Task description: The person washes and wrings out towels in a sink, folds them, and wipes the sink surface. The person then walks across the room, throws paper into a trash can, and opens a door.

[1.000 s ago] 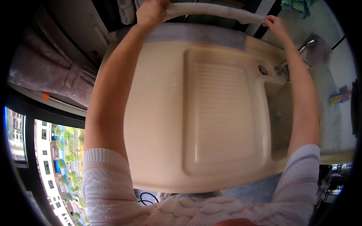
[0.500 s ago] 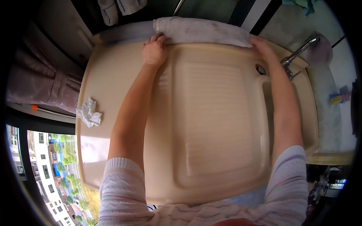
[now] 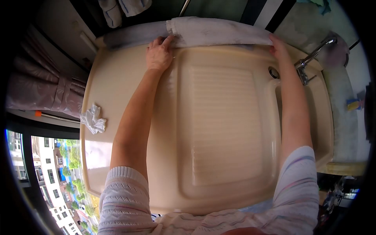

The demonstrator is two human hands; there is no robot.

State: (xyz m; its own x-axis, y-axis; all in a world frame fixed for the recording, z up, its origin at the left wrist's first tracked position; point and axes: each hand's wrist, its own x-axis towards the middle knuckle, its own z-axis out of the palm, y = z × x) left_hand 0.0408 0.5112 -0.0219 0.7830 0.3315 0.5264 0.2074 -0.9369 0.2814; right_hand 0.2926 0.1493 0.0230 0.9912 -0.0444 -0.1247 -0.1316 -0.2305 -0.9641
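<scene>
Head view: left fingers (image 3: pixel 168 40) and right fingers (image 3: pixel 275 40) loosely bent at white cloth (image 3: pixel 219 32), grip unclear, sink basin (image 3: pixel 320 125) partly below right forearm (image 3: pixel 295 109)

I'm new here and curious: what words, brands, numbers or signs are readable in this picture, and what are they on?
No text is readable.
White cloth: no lettering visible.
Sink and faucet: no markings I can make out.
Yellow-and-blue item at right: too small and blurred to tell.
Buildings outside: too small to read any signs.
</scene>
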